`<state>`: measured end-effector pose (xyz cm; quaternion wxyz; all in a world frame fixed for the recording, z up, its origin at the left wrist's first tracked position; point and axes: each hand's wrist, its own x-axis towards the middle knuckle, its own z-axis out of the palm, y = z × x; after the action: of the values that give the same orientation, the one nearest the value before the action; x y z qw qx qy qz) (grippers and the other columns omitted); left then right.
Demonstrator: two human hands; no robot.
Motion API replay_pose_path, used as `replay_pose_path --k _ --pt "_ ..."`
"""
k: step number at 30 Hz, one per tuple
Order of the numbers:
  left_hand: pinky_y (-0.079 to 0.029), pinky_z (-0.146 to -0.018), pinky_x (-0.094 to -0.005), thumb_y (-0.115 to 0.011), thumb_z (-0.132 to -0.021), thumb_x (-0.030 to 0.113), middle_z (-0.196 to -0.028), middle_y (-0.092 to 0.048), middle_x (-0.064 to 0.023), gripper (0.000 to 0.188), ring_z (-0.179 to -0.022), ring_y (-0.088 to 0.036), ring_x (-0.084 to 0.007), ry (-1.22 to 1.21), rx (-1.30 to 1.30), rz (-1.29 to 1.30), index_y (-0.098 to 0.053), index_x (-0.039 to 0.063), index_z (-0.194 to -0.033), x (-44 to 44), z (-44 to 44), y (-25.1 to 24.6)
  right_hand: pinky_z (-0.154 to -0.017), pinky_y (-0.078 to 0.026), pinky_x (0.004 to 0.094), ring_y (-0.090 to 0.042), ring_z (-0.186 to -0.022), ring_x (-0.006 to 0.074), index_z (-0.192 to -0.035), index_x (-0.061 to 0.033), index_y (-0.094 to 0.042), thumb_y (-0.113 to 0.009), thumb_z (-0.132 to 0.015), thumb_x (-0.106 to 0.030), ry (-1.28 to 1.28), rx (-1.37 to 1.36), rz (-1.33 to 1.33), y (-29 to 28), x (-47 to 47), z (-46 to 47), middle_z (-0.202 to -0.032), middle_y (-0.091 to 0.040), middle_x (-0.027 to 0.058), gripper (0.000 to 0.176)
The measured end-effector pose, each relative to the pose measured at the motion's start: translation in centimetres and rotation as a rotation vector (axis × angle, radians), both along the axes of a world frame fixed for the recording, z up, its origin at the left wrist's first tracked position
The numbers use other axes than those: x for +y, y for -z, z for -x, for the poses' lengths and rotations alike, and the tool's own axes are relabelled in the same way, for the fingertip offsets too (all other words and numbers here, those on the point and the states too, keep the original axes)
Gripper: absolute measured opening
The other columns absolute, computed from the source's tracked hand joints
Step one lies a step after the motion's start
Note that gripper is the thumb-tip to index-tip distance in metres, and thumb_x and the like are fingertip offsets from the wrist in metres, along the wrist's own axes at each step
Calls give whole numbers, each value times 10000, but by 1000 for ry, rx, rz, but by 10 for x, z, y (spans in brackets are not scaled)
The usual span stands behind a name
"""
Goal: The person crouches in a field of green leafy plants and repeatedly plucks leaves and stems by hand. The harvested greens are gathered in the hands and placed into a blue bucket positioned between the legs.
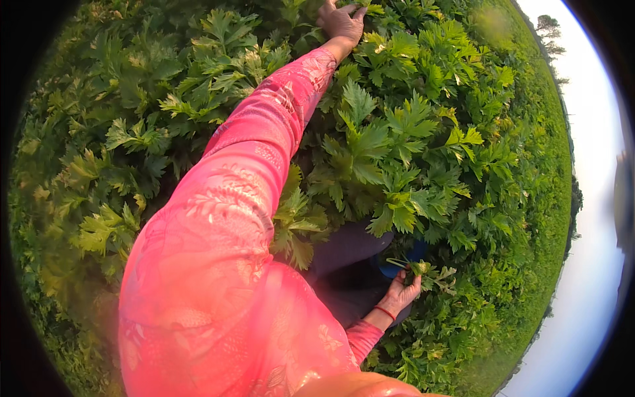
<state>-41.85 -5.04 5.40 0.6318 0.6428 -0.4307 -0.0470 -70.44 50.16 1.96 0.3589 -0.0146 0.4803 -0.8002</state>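
My left hand (342, 22) reaches out to the top edge of the view, in among the leaves of celery-like plants (367, 139). Its fingers look spread, but the picture's edge cuts off part of them, and whether they grip a leaf is hidden. Lower down on the right, close to my knees, my right hand (404, 293) pinches a small leafy sprig (421, 268) between thumb and fingers. A pale green stalk (397, 262) shows just above those fingers. Around that wrist is a red band (385, 312).
Dense foliage surrounds me and stretches to the horizon on the right. My dark-clothed leg (349, 245) is bent among the plants. Beside it a blue object (416, 250) is mostly hidden. A tree (548, 32) stands at the field's far edge.
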Motion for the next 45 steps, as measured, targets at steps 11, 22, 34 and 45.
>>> replay_pose_path --k 11,22,34,45 --pt "-309 -1019 -424 -700 -741 281 -1354 -381 -97 269 -1232 -342 -336 121 -37 36 -674 197 -995 -34 -1 56 -529 -423 278 -608 -760 232 -997 0 -589 -520 -903 -123 -2 -43 -47 9 -5 -6 -902 -647 98 170" --pt "-310 -1004 -425 -759 -655 342 -1298 -431 -141 450 -1201 -389 -332 119 -64 151 -637 147 -1042 -10 6 49 -557 -446 275 -613 -765 213 -1019 -16 -599 -573 -879 -125 -23 -44 -59 18 0 -5 -911 -654 79 180" --pt "-447 -674 -318 -472 -914 390 -738 -603 -74 387 -700 -556 -182 732 285 -494 -621 46 -816 127 -41 -6 -621 -473 292 -607 -817 224 -1046 3 -580 -543 -898 -100 -48 -6 -75 9 -7 -16 -944 -638 87 184" --pt "-232 -1056 -486 -601 -622 238 -1307 -465 -77 176 -1258 -379 -255 1206 -971 579 -676 100 -699 340 61 -126 -947 -418 354 -515 -1106 171 -1278 -46 -463 -589 -905 -254 -337 35 336 -122 -94 -126 -1202 -550 43 446"
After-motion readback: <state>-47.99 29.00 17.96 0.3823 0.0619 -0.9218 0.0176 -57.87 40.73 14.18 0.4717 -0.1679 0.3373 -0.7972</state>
